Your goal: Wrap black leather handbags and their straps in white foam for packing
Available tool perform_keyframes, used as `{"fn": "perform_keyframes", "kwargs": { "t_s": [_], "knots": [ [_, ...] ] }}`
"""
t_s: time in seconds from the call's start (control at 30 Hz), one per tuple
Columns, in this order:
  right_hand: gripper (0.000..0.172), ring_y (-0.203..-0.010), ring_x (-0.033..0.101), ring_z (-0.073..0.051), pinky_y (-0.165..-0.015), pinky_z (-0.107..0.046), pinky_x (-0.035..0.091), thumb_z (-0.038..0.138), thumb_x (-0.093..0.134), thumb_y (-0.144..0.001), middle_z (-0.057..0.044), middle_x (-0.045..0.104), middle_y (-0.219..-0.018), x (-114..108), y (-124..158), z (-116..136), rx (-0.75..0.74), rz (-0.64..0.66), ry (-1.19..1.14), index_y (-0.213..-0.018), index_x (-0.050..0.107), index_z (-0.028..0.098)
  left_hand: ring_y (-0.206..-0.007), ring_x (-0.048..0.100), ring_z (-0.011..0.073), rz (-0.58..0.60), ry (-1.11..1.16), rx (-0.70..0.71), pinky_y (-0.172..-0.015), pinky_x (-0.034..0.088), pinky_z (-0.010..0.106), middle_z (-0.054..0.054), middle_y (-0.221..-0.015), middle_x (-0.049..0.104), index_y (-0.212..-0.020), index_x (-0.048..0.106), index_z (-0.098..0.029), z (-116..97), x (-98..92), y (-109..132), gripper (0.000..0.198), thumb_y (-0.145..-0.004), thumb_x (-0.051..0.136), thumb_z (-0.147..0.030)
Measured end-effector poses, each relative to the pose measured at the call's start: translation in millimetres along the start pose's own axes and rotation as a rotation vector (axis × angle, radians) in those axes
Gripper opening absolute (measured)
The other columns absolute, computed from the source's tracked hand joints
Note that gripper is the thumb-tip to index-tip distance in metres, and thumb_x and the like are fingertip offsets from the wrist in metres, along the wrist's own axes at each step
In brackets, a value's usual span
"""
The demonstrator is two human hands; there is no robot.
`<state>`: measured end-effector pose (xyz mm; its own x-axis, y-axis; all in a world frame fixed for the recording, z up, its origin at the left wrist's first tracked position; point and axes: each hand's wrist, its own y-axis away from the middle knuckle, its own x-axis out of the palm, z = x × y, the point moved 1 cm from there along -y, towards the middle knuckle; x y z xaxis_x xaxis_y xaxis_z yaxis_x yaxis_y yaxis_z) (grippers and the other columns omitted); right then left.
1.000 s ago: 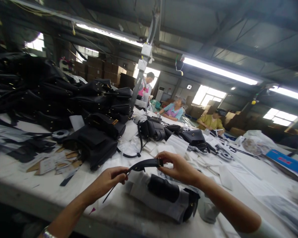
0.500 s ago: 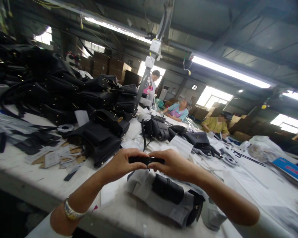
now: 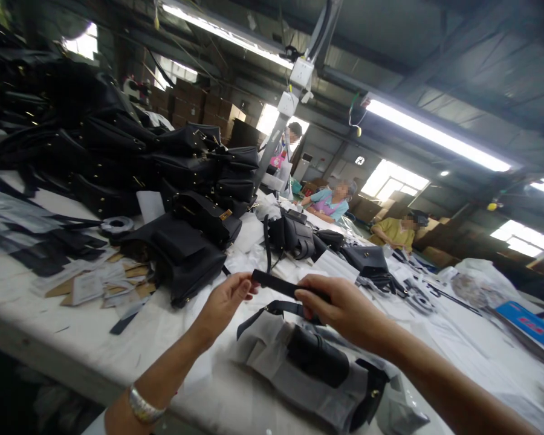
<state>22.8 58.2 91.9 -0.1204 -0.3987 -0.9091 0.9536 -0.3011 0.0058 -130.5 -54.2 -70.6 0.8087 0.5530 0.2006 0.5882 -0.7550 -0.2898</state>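
My right hand [image 3: 333, 302] is wrapped round a black strap [image 3: 274, 283], a narrow flat piece that points left and slightly up. At the strap's left end, my left hand [image 3: 229, 299] has curled fingers touching the tip, the thumb lying just beside it. Below both hands a black handbag [image 3: 317, 356] lies on the table, partly wrapped in thin white paper [image 3: 276, 368]. Its dark handle [image 3: 272, 309] arches up under the strap. My right fingers partly hide the strap's right end.
A large pile of black bags [image 3: 118, 151] fills the left rear. Another black bag [image 3: 176, 248] lies left of my hands, near paper tags [image 3: 90, 287] and a tape roll [image 3: 116, 225]. A blue box [image 3: 530, 326] sits at right. Several people work beyond the table [image 3: 131, 356].
My hands have moved apart along the strap. The right hand now holds its right part, the left only its left end, and more of the strap shows. The view has shifted slightly.
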Motion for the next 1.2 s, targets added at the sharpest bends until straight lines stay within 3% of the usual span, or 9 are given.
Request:
{"fn": "perform_keyframes", "kwargs": {
  "t_s": [0.13, 0.27, 0.37, 0.53, 0.63, 0.77, 0.87, 1.0, 1.2],
  "knots": [
    [0.034, -0.051, 0.048, -0.01, -0.049, -0.022, 0.037, 0.049, 0.049, -0.097, 0.001, 0.061, -0.067, -5.8, 8.1, -24.8, 0.127, -0.112, -0.287, -0.087, 0.061, 0.019, -0.098, 0.067, 0.0229, 0.086, -0.189, 0.018, -0.086, 0.051, 0.031, 0.006, -0.105, 0.073, -0.105, 0.072, -0.022, 20.0, 13.6, 15.5, 0.033, -0.093, 0.054, -0.048],
    [0.039, -0.045, 0.036, -0.006, -0.041, -0.02, 0.025, 0.056, 0.055, -0.092, 0.002, 0.059, -0.069, -11.4, 21.6, -36.2, 0.201, -0.167, -0.466, -0.089, 0.06, 0.018, -0.103, 0.065, 0.0226, 0.128, -0.546, 0.251, -0.092, 0.047, 0.032, 0.003, -0.11, 0.073, -0.103, 0.073, -0.027, 3.6, 31.7, 3.5, 0.023, -0.095, 0.055, -0.039],
    [0.042, -0.045, 0.037, -0.006, -0.042, -0.02, 0.028, 0.058, 0.057, -0.09, 0.003, 0.054, -0.061, -18.3, 30.5, -33.3, 0.216, -0.231, -0.517, -0.081, 0.059, 0.017, -0.11, 0.062, 0.0278, 0.324, -0.761, 0.375, -0.096, 0.044, 0.038, 0.005, -0.12, 0.07, -0.112, 0.07, -0.028, -12.4, 54.2, -21.0, 0.026, -0.087, 0.068, -0.034],
    [0.042, -0.047, 0.045, -0.008, -0.045, -0.022, 0.036, 0.059, 0.056, -0.09, 0.001, 0.058, -0.064, -31.5, 44.4, -31.5, 0.185, -0.351, -0.516, -0.078, 0.058, 0.018, -0.09, 0.069, 0.0304, 0.585, -0.83, 0.369, -0.076, 0.049, 0.035, 0.009, -0.097, 0.075, -0.107, 0.073, -0.023, -13.6, 88.6, -44.9, 0.032, -0.076, 0.078, -0.028],
    [0.044, -0.05, 0.048, -0.01, -0.046, -0.023, 0.037, 0.059, 0.051, -0.093, -0.001, 0.062, -0.069, -32.7, 52.8, -38.6, 0.17, -0.376, -0.365, -0.079, 0.061, 0.019, -0.09, 0.068, 0.0271, 0.579, -0.782, 0.378, -0.075, 0.048, 0.031, 0.007, -0.098, 0.074, -0.103, 0.074, -0.023, -10.9, 90.4, -46.0, 0.024, -0.078, 0.075, -0.024],
    [0.026, -0.083, 0.065, -0.02, -0.073, -0.029, 0.048, 0.043, 0.064, -0.088, -0.003, 0.072, -0.093, -18.3, 53.3, -50.5, 0.081, -0.341, -0.007, -0.104, 0.069, 0.024, -0.086, 0.069, 0.0204, 0.528, -0.662, 0.366, -0.076, 0.049, 0.026, 0.003, -0.094, 0.075, -0.102, 0.073, -0.021, -13.3, 80.9, -42.1, 0.022, -0.081, 0.071, -0.026],
    [0.041, -0.095, 0.068, -0.024, -0.08, -0.03, 0.048, 0.035, 0.077, -0.078, -0.004, 0.074, -0.108, 1.1, 44.3, -58.0, 0.037, -0.218, 0.11, -0.117, 0.068, 0.028, -0.084, 0.07, 0.0203, 0.425, -0.509, 0.294, -0.076, 0.051, 0.026, 0.003, -0.093, 0.076, -0.099, 0.073, -0.021, -17.5, 74.9, -37.3, 0.023, -0.077, 0.073, -0.026],
    [0.027, -0.082, 0.07, -0.023, -0.068, -0.026, 0.046, 0.034, 0.077, -0.077, -0.003, 0.077, -0.088, 16.8, 33.9, -65.1, 0.037, -0.11, 0.117, -0.103, 0.075, 0.027, -0.085, 0.07, 0.0215, 0.387, -0.43, 0.226, -0.076, 0.051, 0.026, 0.003, -0.094, 0.076, -0.098, 0.075, -0.022, -23.8, 68.7, -29.3, 0.025, -0.074, 0.075, -0.027],
    [0.02, -0.073, 0.068, -0.02, -0.065, -0.025, 0.046, 0.034, 0.075, -0.078, -0.001, 0.075, -0.079, 11.5, 35.5, -67.8, 0.052, -0.08, 0.07, -0.098, 0.076, 0.028, -0.09, 0.068, 0.0222, 0.355, -0.362, 0.124, -0.081, 0.05, 0.028, 0.003, -0.096, 0.075, -0.098, 0.074, -0.02, -23.6, 49.8, -22.0, 0.025, -0.074, 0.074, -0.026]
  ]
}}
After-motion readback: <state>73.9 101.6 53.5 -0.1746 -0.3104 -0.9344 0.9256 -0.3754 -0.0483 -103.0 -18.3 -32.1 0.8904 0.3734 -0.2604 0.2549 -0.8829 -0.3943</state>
